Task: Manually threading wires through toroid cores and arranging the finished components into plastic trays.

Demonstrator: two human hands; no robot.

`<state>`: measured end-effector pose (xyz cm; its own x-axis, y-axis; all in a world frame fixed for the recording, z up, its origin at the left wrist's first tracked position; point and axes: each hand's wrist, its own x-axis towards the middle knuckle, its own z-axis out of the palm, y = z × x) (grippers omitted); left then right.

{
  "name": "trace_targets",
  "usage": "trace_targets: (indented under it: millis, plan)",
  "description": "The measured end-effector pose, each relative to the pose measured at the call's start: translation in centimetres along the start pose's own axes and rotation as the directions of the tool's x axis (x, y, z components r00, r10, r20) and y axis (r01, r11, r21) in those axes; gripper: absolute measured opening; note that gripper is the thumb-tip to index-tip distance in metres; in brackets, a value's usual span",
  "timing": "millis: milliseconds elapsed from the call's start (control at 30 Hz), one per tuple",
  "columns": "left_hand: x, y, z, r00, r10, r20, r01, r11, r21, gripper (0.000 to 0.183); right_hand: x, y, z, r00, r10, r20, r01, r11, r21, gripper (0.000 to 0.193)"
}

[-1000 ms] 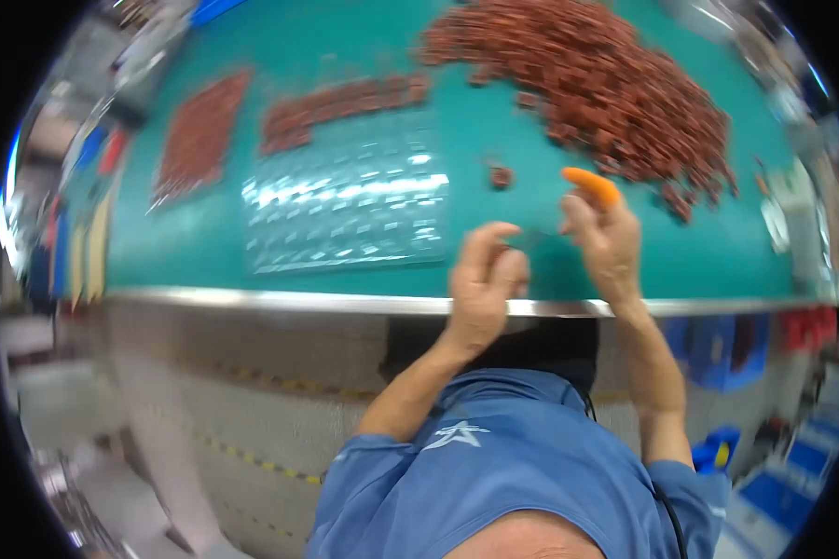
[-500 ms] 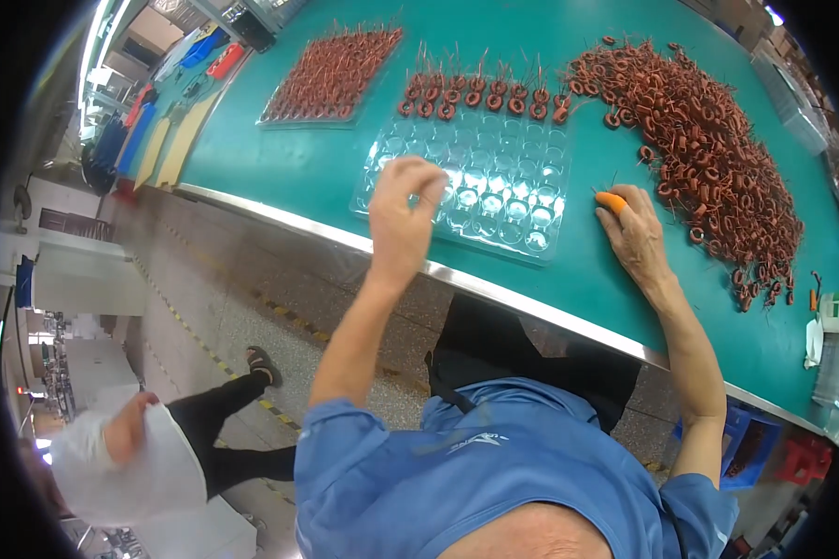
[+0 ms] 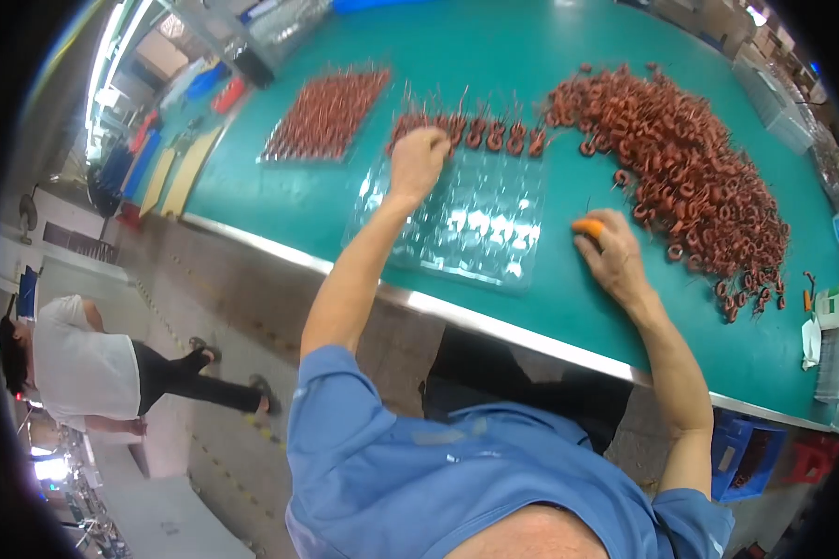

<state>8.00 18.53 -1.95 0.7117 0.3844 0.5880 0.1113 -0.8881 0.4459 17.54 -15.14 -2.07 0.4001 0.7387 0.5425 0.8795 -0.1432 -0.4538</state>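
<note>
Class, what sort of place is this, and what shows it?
Probably a factory workshop: a green workbench bears a heap of reddish-brown rings, a clear tray with similar rings along its far edge, and a neat block of reddish parts.

Green table (image 3: 475, 56): loose heap of reddish coils (image 3: 671, 158) right, clear tray (image 3: 466, 219) mid, coil-filled tray (image 3: 294, 161) left.

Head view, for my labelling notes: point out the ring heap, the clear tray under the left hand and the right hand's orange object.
Ring heap (image 3: 673, 156), head view: its middle.
Clear tray (image 3: 464, 211), head view: bare cells near its middle.
Orange object (image 3: 587, 226), head view: middle of its length.
</note>
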Motion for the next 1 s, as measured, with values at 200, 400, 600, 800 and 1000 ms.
trace_targets:
  millis: [200,400,600,800,1000]
  plan:
    - [-1.7,-1.5,0.7,0.999,-0.045,0.002,0.045,0.997,0.064,0.016,-0.7,-0.5,0.9,1.0,0.017,0.015,-0.018,0.997,0.072,0.017]
    - [-1.7,1.3,-0.4,0.984,-0.18,0.014,0.18,0.982,-0.056,0.019,-1.3,-0.4,0.3,0.995,0.063,-0.078,-0.056,0.994,0.09,0.016]
    - [-5.9,11.1,-3.2,0.918,-0.291,0.271,0.394,0.755,-0.525,0.024,-1.2,-1.0,-0.5,0.967,0.146,-0.21,-0.098,0.97,0.223,0.02]
    - [-11.0,18.5,0.5,0.913,-0.144,0.383,0.375,0.665,-0.646,0.041,-1.1,-2.3,-1.2,0.956,0.135,-0.261,-0.054,0.954,0.296,0.022]
    - [-13.1,21.4,3.3,0.925,-0.155,0.348,0.371,0.577,-0.728,0.04,-1.8,-3.6,-0.3,0.978,-0.033,-0.208,0.086,0.964,0.251,0.027]
